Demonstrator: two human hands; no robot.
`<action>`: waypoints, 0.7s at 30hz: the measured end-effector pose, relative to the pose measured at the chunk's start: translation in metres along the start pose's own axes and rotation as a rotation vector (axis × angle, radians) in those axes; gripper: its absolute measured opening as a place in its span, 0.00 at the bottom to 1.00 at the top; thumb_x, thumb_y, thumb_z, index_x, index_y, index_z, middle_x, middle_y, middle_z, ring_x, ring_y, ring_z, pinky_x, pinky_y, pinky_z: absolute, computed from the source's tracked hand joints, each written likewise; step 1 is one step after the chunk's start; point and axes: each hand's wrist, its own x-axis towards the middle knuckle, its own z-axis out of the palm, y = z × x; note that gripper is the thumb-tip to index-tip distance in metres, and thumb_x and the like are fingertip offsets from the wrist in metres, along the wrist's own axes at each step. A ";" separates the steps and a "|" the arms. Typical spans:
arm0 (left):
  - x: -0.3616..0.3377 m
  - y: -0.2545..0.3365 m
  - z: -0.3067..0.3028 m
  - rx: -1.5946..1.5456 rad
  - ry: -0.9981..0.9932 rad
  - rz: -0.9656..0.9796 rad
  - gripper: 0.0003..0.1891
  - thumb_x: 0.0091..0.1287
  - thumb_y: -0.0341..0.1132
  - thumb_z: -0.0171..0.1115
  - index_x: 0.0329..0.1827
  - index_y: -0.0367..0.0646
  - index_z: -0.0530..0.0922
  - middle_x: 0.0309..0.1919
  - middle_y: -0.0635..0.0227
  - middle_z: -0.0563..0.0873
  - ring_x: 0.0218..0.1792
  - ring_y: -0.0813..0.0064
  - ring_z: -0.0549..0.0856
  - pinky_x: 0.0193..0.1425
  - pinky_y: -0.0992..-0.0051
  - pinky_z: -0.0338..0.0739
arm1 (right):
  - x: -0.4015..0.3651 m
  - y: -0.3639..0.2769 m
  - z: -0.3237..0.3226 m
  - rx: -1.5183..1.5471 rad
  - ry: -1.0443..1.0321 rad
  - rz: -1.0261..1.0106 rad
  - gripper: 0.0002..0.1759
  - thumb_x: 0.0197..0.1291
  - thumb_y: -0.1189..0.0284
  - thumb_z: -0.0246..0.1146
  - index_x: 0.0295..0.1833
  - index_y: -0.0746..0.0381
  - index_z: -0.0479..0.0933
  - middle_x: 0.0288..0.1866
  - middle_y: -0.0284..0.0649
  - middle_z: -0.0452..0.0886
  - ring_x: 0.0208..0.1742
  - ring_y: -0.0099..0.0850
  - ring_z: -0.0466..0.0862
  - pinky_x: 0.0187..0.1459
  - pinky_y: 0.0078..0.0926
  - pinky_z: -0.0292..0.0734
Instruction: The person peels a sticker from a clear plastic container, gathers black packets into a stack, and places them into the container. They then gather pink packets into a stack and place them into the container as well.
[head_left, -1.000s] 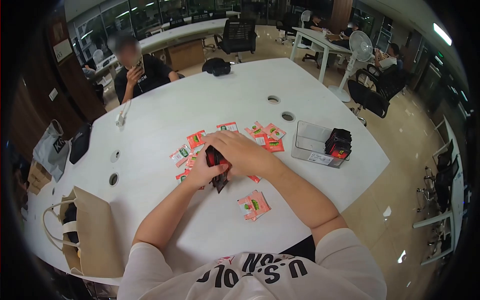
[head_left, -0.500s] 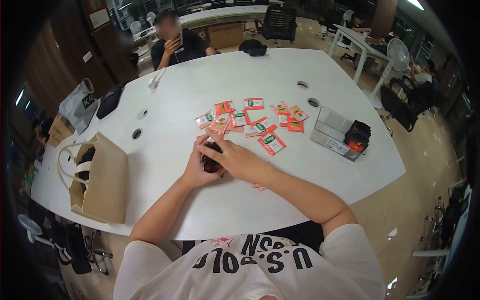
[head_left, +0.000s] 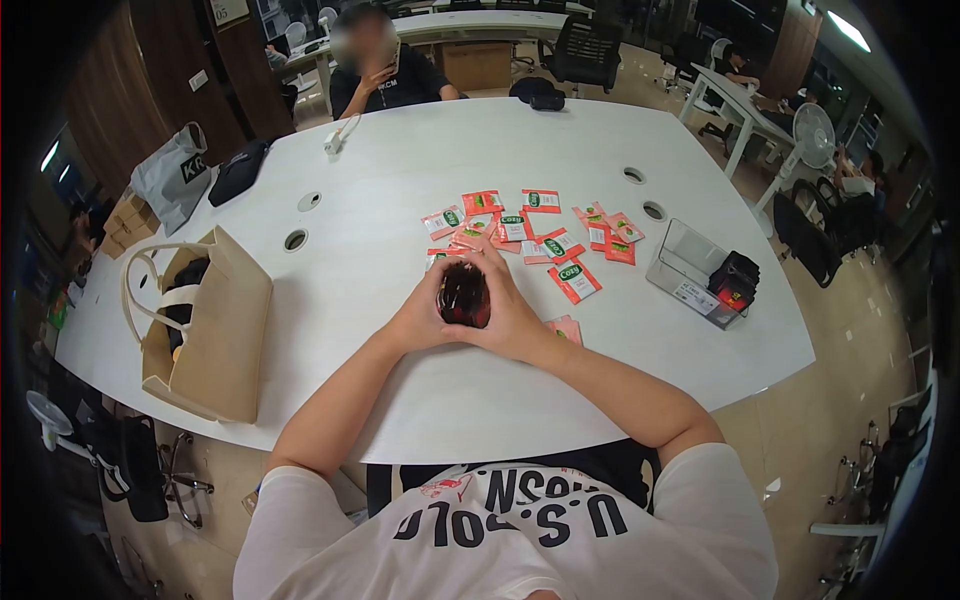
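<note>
Between my two hands is a stack of dark, shiny packets (head_left: 464, 296) with some red at its lower end. My left hand (head_left: 416, 318) wraps round the left side of the stack, and my right hand (head_left: 506, 310) wraps round its right side. The thumbs meet at the near end. Several red and white sachets (head_left: 572, 281) lie spread on the table beyond and to the right of my hands. One pink sachet (head_left: 566, 329) lies beside my right wrist, partly hidden by it.
A clear plastic box (head_left: 690, 262) with dark packets (head_left: 735, 280) stands on the white table (head_left: 380, 200) at the right. At the left are a beige tote bag (head_left: 225, 330), a grey bag (head_left: 170, 180) and a black pouch (head_left: 238, 174). A person (head_left: 385, 75) sits across the table.
The view has shifted. My right hand has moved from across the top of the dark packets to their right side, and more of the stack shows.
</note>
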 end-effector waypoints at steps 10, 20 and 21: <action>0.002 -0.005 0.000 0.010 0.033 0.095 0.56 0.46 0.32 0.88 0.80 0.46 0.62 0.67 0.58 0.73 0.71 0.59 0.77 0.78 0.59 0.74 | 0.006 0.005 -0.017 0.193 -0.088 0.171 0.53 0.52 0.70 0.83 0.82 0.53 0.64 0.69 0.48 0.81 0.68 0.42 0.85 0.68 0.39 0.82; 0.003 -0.010 0.002 0.122 -0.015 0.078 0.55 0.50 0.30 0.89 0.79 0.42 0.60 0.66 0.60 0.80 0.69 0.65 0.82 0.74 0.62 0.79 | 0.003 0.011 -0.012 0.259 -0.144 0.150 0.54 0.51 0.65 0.86 0.82 0.56 0.65 0.69 0.46 0.81 0.69 0.40 0.84 0.69 0.39 0.80; 0.003 -0.013 0.004 0.094 -0.027 0.068 0.58 0.50 0.31 0.90 0.81 0.42 0.56 0.68 0.59 0.78 0.69 0.64 0.82 0.75 0.62 0.78 | 0.003 0.012 -0.010 0.264 -0.152 0.154 0.55 0.51 0.65 0.86 0.82 0.56 0.64 0.69 0.46 0.81 0.69 0.40 0.84 0.69 0.39 0.80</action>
